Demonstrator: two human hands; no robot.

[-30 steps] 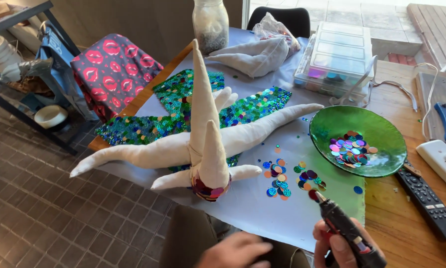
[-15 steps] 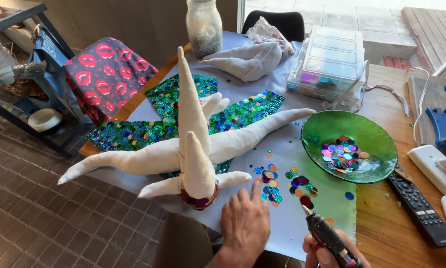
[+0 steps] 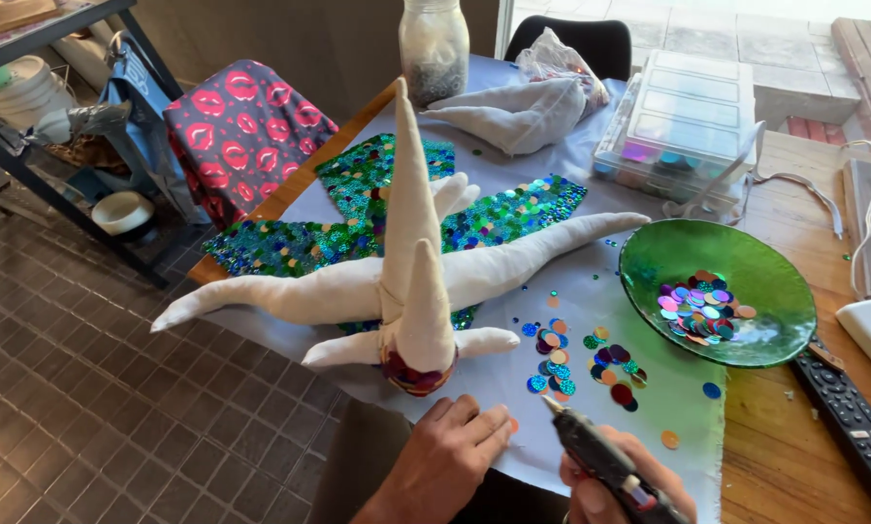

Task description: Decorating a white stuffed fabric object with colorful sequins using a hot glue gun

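Observation:
My right hand (image 3: 615,490) grips a black glue gun (image 3: 596,453) at the bottom edge, its metal tip pointing up-left toward my left hand. My left hand (image 3: 450,456) rests flat on the pale paper sheet (image 3: 571,291), with an orange sequin (image 3: 512,425) at the fingertips. Just above it stands a cream stuffed fabric figure (image 3: 411,281) with long pointed limbs and a band of dark red sequins at its base. Loose round sequins (image 3: 581,354) lie scattered on the paper to the right.
A green glass bowl (image 3: 693,257) holding sequins sits at right. Green sequin fabric (image 3: 358,213) lies under the figure. A clear compartment box (image 3: 683,121), a glass jar (image 3: 434,49), a remote (image 3: 848,417) and a patterned cushion (image 3: 246,131) surround the work.
My left hand pulled back from the sequin pile toward me with an orange sequin at its fingertips. The glue gun tip moved left, closer to that hand. The view shifted slightly.

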